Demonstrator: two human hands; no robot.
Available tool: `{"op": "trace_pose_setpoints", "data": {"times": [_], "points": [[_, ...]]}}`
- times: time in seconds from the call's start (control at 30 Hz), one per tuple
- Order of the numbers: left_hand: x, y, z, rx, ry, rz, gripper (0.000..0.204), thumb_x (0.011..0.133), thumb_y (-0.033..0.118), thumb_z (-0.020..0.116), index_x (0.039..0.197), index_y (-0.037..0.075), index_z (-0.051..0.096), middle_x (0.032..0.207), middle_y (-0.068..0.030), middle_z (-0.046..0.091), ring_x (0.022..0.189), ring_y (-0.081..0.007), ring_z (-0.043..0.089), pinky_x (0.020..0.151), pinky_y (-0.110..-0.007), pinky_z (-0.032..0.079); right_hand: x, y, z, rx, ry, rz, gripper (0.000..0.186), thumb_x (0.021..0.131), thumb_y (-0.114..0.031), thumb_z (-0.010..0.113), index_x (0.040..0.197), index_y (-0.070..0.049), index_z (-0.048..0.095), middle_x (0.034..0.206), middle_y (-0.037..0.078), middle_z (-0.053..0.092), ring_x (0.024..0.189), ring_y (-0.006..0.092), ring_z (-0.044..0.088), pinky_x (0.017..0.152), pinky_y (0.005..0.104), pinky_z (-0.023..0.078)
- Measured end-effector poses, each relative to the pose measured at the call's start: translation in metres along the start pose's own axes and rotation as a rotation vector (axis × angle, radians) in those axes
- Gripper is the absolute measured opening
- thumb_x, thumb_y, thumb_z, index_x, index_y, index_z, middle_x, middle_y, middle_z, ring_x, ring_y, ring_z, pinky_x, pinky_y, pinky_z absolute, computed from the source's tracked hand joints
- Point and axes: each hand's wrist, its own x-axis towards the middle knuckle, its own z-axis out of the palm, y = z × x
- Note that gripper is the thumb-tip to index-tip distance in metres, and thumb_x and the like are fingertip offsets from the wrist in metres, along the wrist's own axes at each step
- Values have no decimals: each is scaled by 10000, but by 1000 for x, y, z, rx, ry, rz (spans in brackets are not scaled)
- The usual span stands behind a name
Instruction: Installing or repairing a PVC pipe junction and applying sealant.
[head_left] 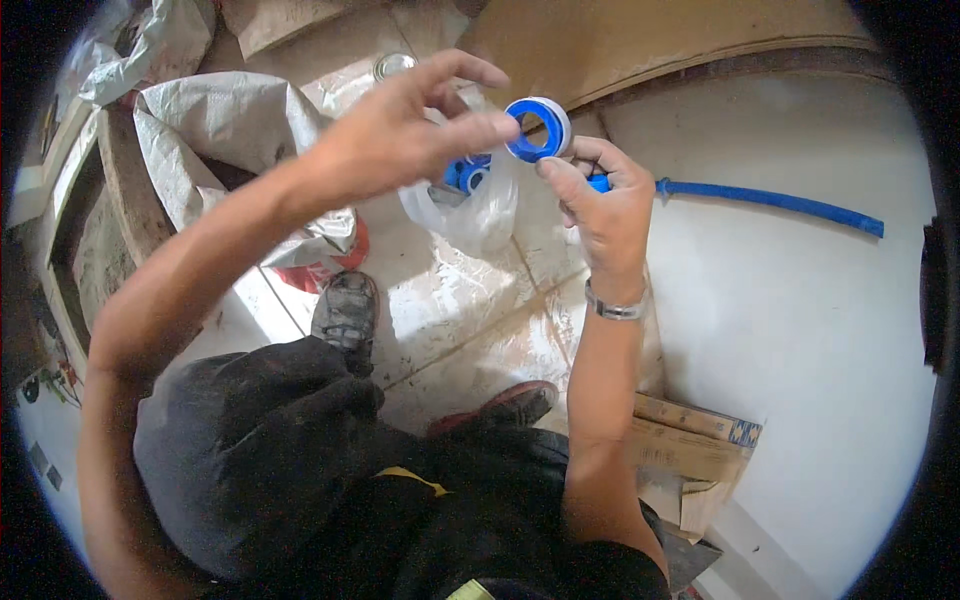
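A roll of thread seal tape (538, 131), white with a blue spool and an open centre, is raised over the floor. My right hand (605, 195) is closed on its lower right edge, between thumb and fingers. A small blue piece also shows among those fingers. In line with it, a blue pipe (775, 195) extends right from behind the hand; whether they are one piece I cannot tell. My left hand (425, 125) is at the roll's left side, fingers apart and bent, its thumb tip at the rim. If any tape strand runs between the hands, I cannot make it out.
Below my left hand, a clear plastic bag (490, 222) holds blue fittings. White woven sacks (235, 110) lie at left. A curved wooden board (680, 40) stands at the back, a white panel (800, 330) at right. Cardboard (690, 440) lies at lower right.
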Motion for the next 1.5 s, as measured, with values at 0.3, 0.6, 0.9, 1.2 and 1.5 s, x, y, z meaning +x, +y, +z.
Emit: {"op": "trace_pose_setpoints", "data": {"times": [0.3, 0.6, 0.9, 1.2, 1.5], "points": [[2, -2, 22, -304, -27, -61, 415, 961, 299, 666, 1294, 61, 597, 951, -26, 692, 749, -79, 654, 520, -211, 461, -5, -2, 5, -144, -27, -267, 140, 813, -57, 797, 904, 0, 707, 710, -41, 548, 642, 37, 435, 553, 224, 350], [14, -11, 20, -367, 19, -91, 279, 986, 184, 617, 1231, 53, 640, 967, -27, 704, 811, -98, 663, 585, -219, 499, -9, -5, 7, 119, -43, -12, 164, 924, -170, 720, 909, -7, 715, 705, -22, 575, 596, 28, 479, 516, 216, 369], [15, -8, 15, -241, 86, 264, 287, 966, 158, 644, 1221, 27, 642, 965, -52, 705, 843, -99, 660, 647, -237, 523, -7, 4, 4, 437, -84, -26, 247, 1023, -227, 572, 939, -7, 644, 628, -44, 467, 518, 38, 404, 481, 215, 356], [18, 13, 6, -820, 22, -295, 255, 961, 167, 580, 1178, 32, 577, 1029, -83, 692, 820, -83, 660, 497, -155, 452, -7, -9, 5, 649, -87, 66, 265, 1051, -266, 499, 959, -35, 591, 617, -45, 385, 510, 64, 372, 493, 228, 353], [18, -1, 10, -569, -1, -323, 163, 972, 209, 596, 1045, 64, 614, 977, -55, 686, 814, -95, 675, 496, -187, 430, -6, -9, 15, 675, -85, 126, 244, 1042, -249, 511, 939, -40, 583, 625, -45, 400, 497, 59, 377, 472, 226, 342]]}}
